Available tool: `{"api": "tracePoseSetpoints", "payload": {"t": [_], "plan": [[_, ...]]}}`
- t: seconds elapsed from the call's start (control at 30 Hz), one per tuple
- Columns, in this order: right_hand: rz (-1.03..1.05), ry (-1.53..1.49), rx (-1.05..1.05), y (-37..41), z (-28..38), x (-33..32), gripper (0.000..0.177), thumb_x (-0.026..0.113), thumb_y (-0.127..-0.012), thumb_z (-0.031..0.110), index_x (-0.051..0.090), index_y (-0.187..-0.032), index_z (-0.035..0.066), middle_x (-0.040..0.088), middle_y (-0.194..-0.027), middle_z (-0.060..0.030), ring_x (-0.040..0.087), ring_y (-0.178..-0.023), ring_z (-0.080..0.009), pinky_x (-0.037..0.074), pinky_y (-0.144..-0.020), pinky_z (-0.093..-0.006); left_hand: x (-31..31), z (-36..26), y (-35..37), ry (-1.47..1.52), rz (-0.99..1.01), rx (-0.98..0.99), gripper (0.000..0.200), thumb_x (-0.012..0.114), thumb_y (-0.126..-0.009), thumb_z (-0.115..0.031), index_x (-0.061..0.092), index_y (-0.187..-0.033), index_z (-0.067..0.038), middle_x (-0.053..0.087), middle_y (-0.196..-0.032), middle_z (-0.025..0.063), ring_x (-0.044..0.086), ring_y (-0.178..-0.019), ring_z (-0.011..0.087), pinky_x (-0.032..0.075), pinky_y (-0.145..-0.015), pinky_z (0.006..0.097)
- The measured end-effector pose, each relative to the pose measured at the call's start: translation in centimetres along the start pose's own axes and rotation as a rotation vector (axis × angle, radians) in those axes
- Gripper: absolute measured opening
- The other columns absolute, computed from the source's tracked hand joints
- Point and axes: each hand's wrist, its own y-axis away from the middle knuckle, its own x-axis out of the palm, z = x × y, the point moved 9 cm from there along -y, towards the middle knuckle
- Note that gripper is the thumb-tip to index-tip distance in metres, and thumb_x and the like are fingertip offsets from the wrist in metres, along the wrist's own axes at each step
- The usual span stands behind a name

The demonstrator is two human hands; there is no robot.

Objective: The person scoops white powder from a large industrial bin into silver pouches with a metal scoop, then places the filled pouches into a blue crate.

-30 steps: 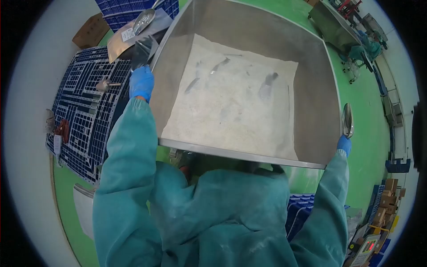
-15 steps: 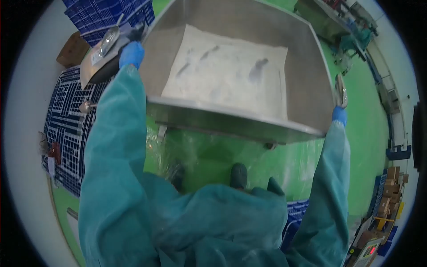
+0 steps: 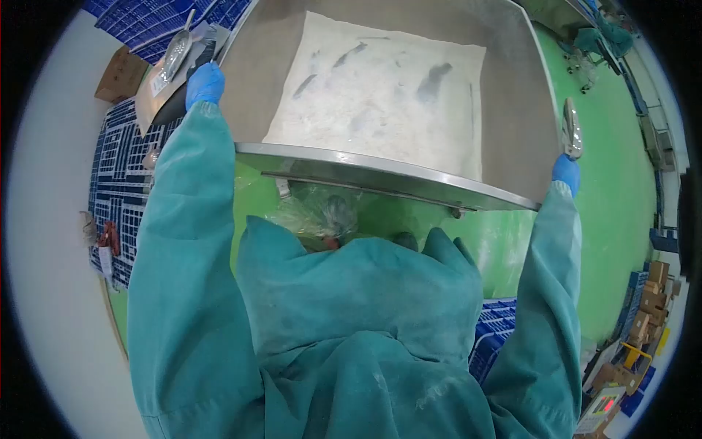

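Steel bin (image 3: 256, 73) closer, over green floor (image 3: 614, 219)

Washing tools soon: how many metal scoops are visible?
3: a scoop in the right hand, a second scoop beyond the left hand, a small scoop on the blue pallet, partly hidden.

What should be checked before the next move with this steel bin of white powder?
1. Contact of left hand with the steel bin, left rim: ok.
2. Hold of right hand on the shiny metal piece at the right rim: ok.
3. All white powder inside the bin: ok.
4. Bin level: cannot tell, the lens distorts.
5. Space beneath the bin clear: not ok, a plastic bag lies there.
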Motion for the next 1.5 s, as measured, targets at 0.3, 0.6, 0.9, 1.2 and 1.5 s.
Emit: {"api": "tracePoseSetpoints", "payload": {"t": [0.3,0.6,0.9,1.2,1.5], "plan": [[-0.004,0.004,0.034,-0.7,0.2,-0.2,0.052,0.036,-0.087,0.040,0.065,-0.103,0.000,0.060,-0.108,-0.0245,0.058,-0.104,-0.0399,0.046,-0.086,-0.0472,1.5,-0.1,-1.1,0.004,0.129,-0.117,0.047,0.033,-0.091,-0.034,0.065,-0.098,0.000,0.062,-0.104,0.0233,0.059,-0.098,0.0398,0.046,-0.087,0.0476],[-0.051,0.025,0.012,-2.8,1.1,-0.2,0.055,0.035,-0.087,0.043,0.066,-0.101,0.000,0.061,-0.107,-0.0251,0.058,-0.104,-0.0402,0.046,-0.087,-0.0470,1.7,-3.4,-2.2,0.062,0.127,-0.174,0.052,0.031,-0.091,-0.037,0.064,-0.100,0.002,0.059,-0.109,0.0265,0.055,-0.106,0.0419,0.042,-0.092,0.0486],[-0.041,-0.059,0.036,-4.5,0.2,1.6,0.059,0.037,-0.085,0.047,0.065,-0.098,-0.003,0.060,-0.103,-0.0280,0.057,-0.103,-0.0418,0.044,-0.087,-0.0469,7.9,0.0,-5.2,0.122,0.305,-0.119,0.071,0.044,-0.083,-0.059,0.062,-0.104,0.007,0.059,-0.106,0.0308,0.055,-0.107,0.0409,0.043,-0.091,0.0445],[-0.171,-0.215,0.191,3.8,-6.3,-1.3,0.057,0.038,-0.088,0.045,0.066,-0.088,-0.004,0.062,-0.090,-0.0294,0.060,-0.088,-0.0448,0.045,-0.075,-0.0515,-1.2,-0.5,6.3,0.493,0.143,-0.252,0.052,0.058,-0.082,-0.046,0.063,-0.090,0.005,0.062,-0.087,0.0272,0.061,-0.085,0.0396,0.046,-0.075,0.0448],[-0.452,-0.516,0.363,12.6,-20.1,7.0,0.057,0.043,-0.089,0.043,0.063,-0.089,-0.010,0.060,-0.086,-0.0336,0.058,-0.082,-0.0489,0.045,-0.072,-0.0522,-3.1,0.9,21.9,0.930,-0.176,-0.508,0.043,0.065,-0.083,-0.031,0.063,-0.101,0.007,0.067,-0.092,0.0204,0.064,-0.083,0.0224,0.047,-0.075,0.0352]]}}
